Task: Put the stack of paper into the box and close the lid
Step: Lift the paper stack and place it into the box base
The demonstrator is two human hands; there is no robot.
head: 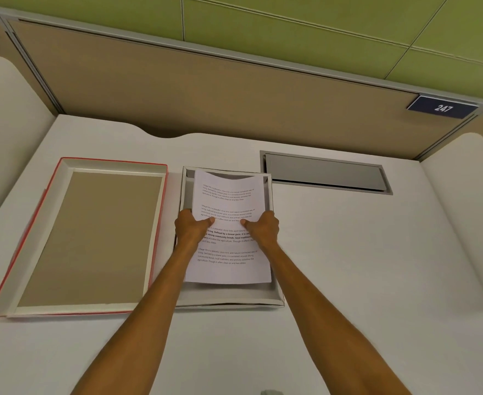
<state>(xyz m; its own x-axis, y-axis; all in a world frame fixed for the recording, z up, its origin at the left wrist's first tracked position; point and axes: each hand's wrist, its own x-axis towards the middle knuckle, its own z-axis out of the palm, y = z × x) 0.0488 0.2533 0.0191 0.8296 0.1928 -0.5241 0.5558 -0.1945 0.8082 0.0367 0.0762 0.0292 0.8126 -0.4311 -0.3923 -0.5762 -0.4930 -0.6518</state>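
White bench (348, 252) with partition behind.
A grey cable hatch (324, 172) sits in the bench; a blue plate (442, 107) reads 247.

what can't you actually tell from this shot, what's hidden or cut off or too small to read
Head view only:
- Floor of the box: mostly covered by the stack of paper, so whether the stack rests flat or hangs above it is unclear.
- Fingers of the left hand and right hand: under the sheets, only thumbs show.
- Paper's small print: too fine to read fully.
- Lid: top face down, unseen.
- Grey object at the bottom edge: cut off.
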